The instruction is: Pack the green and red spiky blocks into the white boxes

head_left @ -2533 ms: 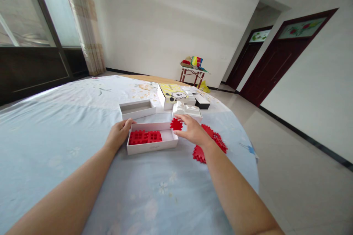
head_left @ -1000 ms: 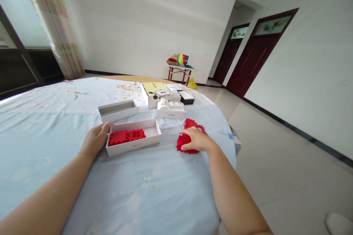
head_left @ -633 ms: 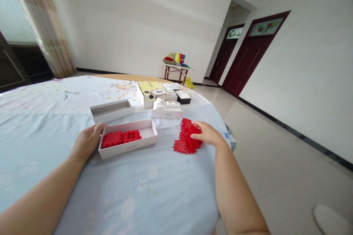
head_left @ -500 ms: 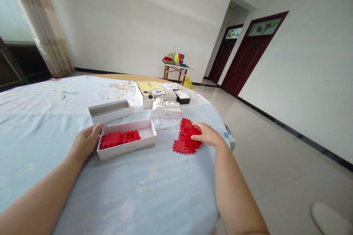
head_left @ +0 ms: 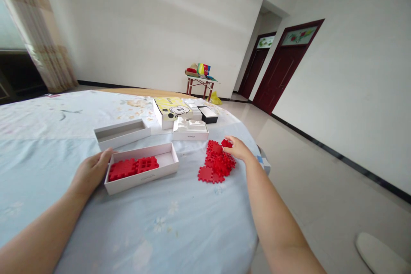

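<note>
My left hand (head_left: pixel 90 172) is closed on the left end of an open white box (head_left: pixel 162 173), its thumb by the back corner. Inside this box lie red interlocking plastic tiles (head_left: pixel 123 168), some solid and one with a windowed grid; bare floor shows at the right end. To the right, a loose pile of similar red tiles (head_left: pixel 218 165) rests on the tablecloth. Over the pile's far edge, my right hand (head_left: pixel 239 149) pinches one red tile (head_left: pixel 226 143) between thumb and fingers.
Behind the box lies a shallow grey-lined lid (head_left: pixel 120 133). Farther back stand a yellow cartoon box (head_left: pixel 171 109), a white box with a moulded insert (head_left: pixel 190 130) and a black-and-white box (head_left: pixel 208 114). The round table's edge runs close by my right arm.
My right hand has lifted from the middle of the red pile toward its far edge, now with a tile in its fingers. My left hand stays at the box; the view has shifted slightly.
</note>
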Tool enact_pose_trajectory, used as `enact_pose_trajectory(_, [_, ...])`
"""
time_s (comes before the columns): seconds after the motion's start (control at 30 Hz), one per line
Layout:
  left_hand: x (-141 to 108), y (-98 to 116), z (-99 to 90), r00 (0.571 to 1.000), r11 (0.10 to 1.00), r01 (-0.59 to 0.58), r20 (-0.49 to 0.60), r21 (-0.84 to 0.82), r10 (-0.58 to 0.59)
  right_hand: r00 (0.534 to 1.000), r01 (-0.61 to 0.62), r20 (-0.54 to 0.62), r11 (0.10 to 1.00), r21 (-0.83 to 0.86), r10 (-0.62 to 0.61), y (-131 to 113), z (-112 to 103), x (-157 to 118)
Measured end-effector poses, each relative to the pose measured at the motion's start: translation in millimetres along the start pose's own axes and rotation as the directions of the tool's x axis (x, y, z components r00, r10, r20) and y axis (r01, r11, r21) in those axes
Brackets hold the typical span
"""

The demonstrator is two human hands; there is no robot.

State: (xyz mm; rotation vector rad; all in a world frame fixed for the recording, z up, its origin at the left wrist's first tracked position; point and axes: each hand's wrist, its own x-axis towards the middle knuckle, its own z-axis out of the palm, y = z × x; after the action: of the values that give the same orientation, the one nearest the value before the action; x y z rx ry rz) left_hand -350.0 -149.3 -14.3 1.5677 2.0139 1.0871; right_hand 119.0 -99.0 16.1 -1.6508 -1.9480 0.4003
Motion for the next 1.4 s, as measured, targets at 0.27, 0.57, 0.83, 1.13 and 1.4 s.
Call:
enact_pose_trajectory(0.27, [-2,-1,0.0,1.000,1.000,-0.004,-0.017,-0.023,0.004,0.966,0.130,0.239,0.985,-0.112,-0.100,-13,20,19])
enact_pose_trajectory(0.57, [-2,2,0.8,1.000,1.000,-0.003,-0.001,-0.014,0.002,0.996,0.063,0.061,0.996,-0.062,-0.060,-2,11,27])
enact_pose_trajectory(0.83, [-1,1,2.0,1.000,1.000,0.001,0.006,-0.031,-0.001,0.976,0.091,0.209,0.989,-0.118,-0.065,-8,13,32])
enact_pose_trajectory(1.13, [-3,6,3.2,1.000,0.997,0.009,0.010,-0.080,-0.009,0.957,0.104,0.285,0.977,-0.187,-0.047,-14,23,33])
enact_pose_trajectory(1.4, [-7,8,1.6,0.999,0.992,-0.017,0.029,-0.122,0.021,0.979,0.125,0.178,0.985,-0.117,-0.103,-47,11,30])
